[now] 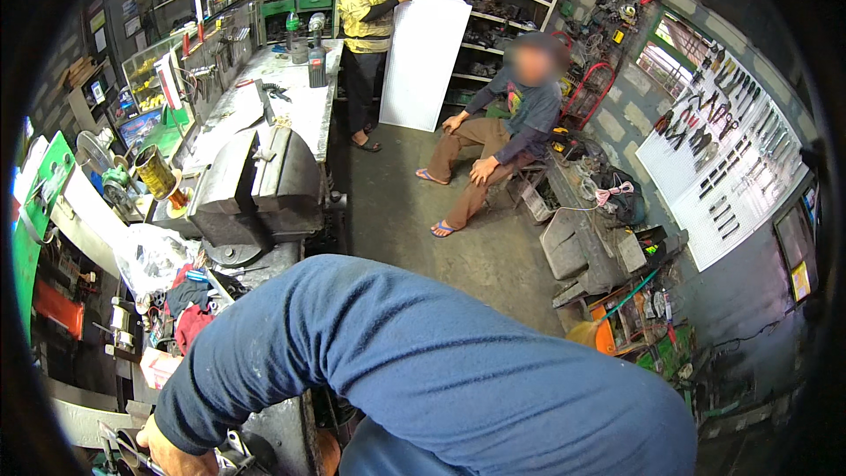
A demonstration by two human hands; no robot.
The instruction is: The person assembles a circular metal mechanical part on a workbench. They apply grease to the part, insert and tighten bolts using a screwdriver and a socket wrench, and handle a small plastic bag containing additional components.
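My right arm, in a blue long sleeve, bends across the lower part of the view. My right hand (176, 457) reaches down at the lower left corner, among metal tools (233, 456) and beside a round metal rim (129, 449). The fingers are mostly hidden at the picture's lower edge, so a hold on anything cannot be made out. My left hand is out of sight. Beyond the sleeve, a big grey bench vise (286, 181) stands on the workbench (304, 79). Red and dark rags (192, 322) and a clear plastic bag (154, 256) lie near the forearm.
One person (363, 22) stands holding a tall white panel (425, 62); another (520, 115) sits with hands on the knees. Shelves of parts line the back. At right are a pegboard of tools (731, 159), a broom (586, 330) and a grey machine (586, 238).
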